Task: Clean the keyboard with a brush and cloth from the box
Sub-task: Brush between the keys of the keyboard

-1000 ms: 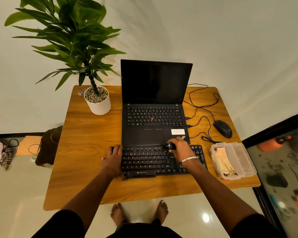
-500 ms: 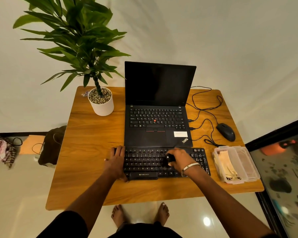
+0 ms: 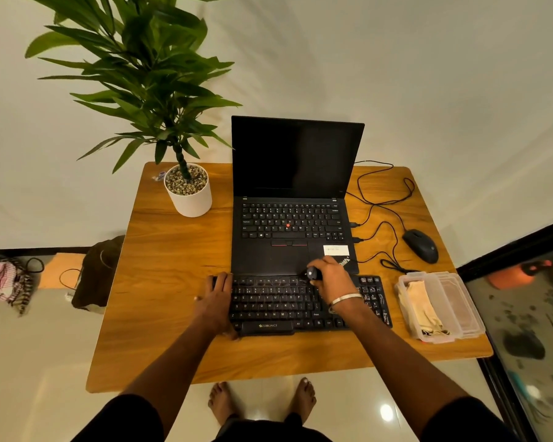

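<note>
The right hand, gripping a small black brush, had swept back to the black plastic keyboard's far edge; the left hand pressed flat, steadying it. Brushing continued.

**One head-worn view, looking steeply down**

A single wide-angle camera sits on the person's head, facing forward and down over the wooden table. Both forearms enter from 6 o'clock, bare feet show at the bottom edge, and the wall fills 12 o'clock. The table lies near, at arm's reach; straight lines bow toward the frame edges.
</note>
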